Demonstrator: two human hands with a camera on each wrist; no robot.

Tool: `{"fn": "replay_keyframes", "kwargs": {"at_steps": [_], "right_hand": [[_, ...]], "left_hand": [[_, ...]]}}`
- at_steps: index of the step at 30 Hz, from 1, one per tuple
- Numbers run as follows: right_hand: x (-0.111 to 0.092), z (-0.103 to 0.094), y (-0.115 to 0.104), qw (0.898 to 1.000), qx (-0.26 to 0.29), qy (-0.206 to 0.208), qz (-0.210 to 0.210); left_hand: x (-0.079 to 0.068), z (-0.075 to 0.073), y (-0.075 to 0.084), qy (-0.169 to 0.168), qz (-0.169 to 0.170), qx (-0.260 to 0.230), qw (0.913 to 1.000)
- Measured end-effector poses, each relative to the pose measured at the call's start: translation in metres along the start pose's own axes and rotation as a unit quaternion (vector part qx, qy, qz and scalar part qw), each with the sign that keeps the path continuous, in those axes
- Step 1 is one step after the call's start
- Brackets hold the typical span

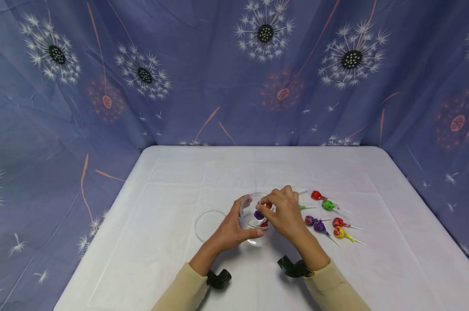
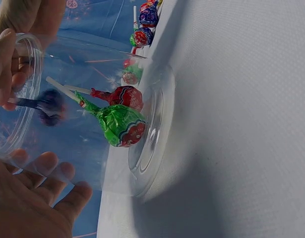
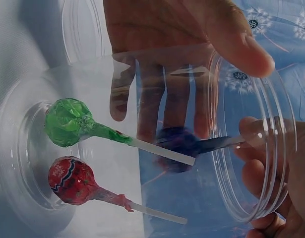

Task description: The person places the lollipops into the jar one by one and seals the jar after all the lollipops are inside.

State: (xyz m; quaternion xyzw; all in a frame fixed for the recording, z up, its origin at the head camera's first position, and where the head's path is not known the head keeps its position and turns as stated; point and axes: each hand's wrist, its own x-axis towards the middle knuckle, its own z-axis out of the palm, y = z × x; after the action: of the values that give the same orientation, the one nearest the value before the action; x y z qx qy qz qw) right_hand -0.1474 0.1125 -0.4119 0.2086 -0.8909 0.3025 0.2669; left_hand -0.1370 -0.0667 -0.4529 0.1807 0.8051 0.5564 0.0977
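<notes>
My left hand holds a clear plastic jar around its side, thumb near the rim. The jar is slightly tilted, its mouth facing up. With my right hand I pinch the white stick of a purple-wrapped lollipop. Its head hangs inside the jar, below the mouth, and looks blurred in the left wrist view. At the jar's bottom rest a green lollipop and a red lollipop, sticks pointing toward the opening.
A clear round lid lies left of the jar. Several lollipops are spread on the white table to the right, among them a yellow one, a green one and a red one. A patterned blue curtain hangs behind.
</notes>
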Motion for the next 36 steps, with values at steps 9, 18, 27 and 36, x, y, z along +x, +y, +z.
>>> {"fn": "replay_keyframes", "kwargs": {"at_steps": [9, 18, 27, 36], "right_hand": [[-0.003, -0.005, 0.000, 1.000, 0.018, -0.004, 0.005], [-0.008, -0.025, 0.006, 0.999, 0.043, 0.015, 0.026], [-0.020, -0.047, 0.022, 0.996, 0.038, 0.028, 0.073], [-0.037, -0.063, 0.048, 0.991, 0.007, 0.057, 0.119]], "left_hand": [[0.000, 0.001, 0.001, 0.006, -0.012, 0.014, 0.9998], [-0.001, 0.002, 0.001, 0.010, -0.012, 0.011, 0.9998], [0.000, 0.003, 0.001, 0.012, -0.018, 0.023, 0.9995], [0.001, 0.003, 0.000, 0.008, -0.015, 0.020, 0.9997]]}}
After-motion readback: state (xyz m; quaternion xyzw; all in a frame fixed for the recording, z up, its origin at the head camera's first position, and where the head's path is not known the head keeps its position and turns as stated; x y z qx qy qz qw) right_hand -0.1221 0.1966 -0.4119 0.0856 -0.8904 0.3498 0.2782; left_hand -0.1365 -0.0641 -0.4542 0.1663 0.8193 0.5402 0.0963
